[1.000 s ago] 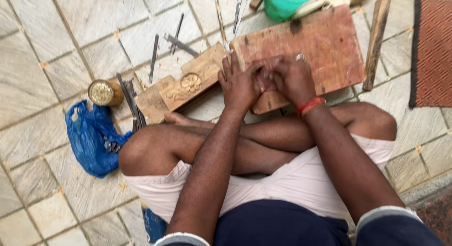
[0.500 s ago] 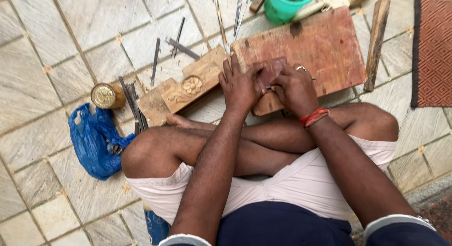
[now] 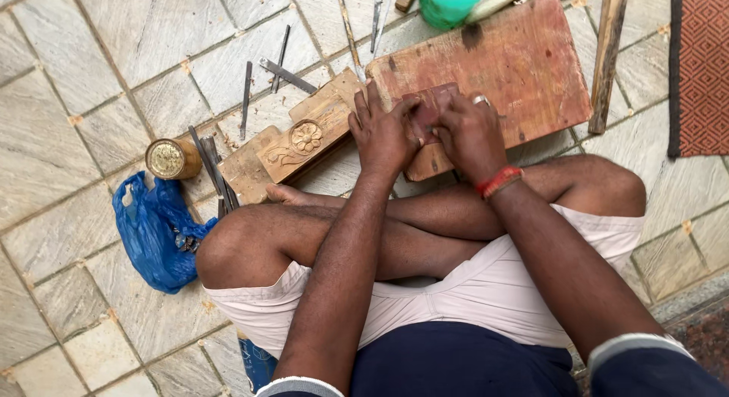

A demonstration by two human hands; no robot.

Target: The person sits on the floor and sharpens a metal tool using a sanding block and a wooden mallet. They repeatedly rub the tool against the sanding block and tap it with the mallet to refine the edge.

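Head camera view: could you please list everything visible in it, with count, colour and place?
small wooden piece: one, reddish brown, on the board under both hands
wooden board: one, reddish brown, on the floor before the knees
carved wooden block: one, light brown with a flower relief, left of the board
metal chisels: several, grey, scattered on the tiles
round mallet: one, brown, left of the block
plastic bag: one, blue, by the left knee
tub: one, green, top edge
wooden stick: one, brown, right of the board
mat: one, red patterned, far right
left hand: pressing the piece
right hand: ringed, red wristband, on the piece
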